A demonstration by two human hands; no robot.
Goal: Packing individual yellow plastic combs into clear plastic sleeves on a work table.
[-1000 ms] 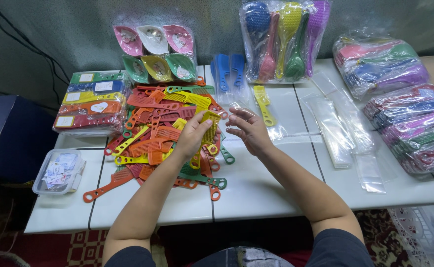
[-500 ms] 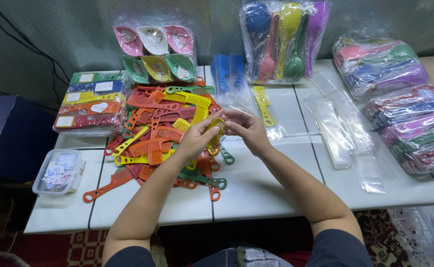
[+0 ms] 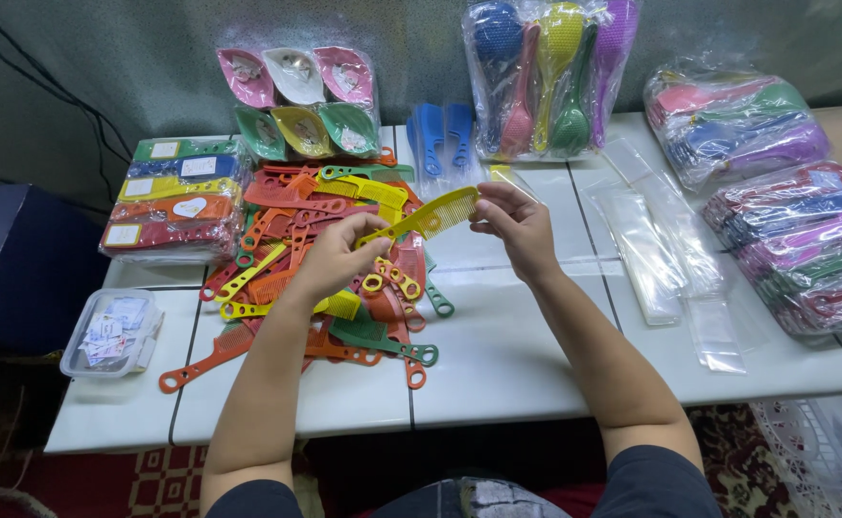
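Note:
A yellow comb (image 3: 428, 215) is held level above the table between both hands. My left hand (image 3: 333, 259) pinches its handle end, and my right hand (image 3: 514, 225) grips the toothed end. Beneath them lies a loose heap of plastic combs (image 3: 315, 278) in orange, red, yellow and green, spread over the white table (image 3: 498, 364).
Clear plastic sleeves (image 3: 651, 249) lie to the right. Bagged hairbrushes (image 3: 546, 72) and blue combs (image 3: 440, 134) stand at the back, bagged brush stacks (image 3: 785, 221) at far right. Packed boxes (image 3: 176, 197), leaf-shaped trays (image 3: 296, 101) and a small clear box (image 3: 109, 331) sit left.
Both hands have lifted out of the heap, and the yellow comb is now stretched between them, raised clear of the pile.

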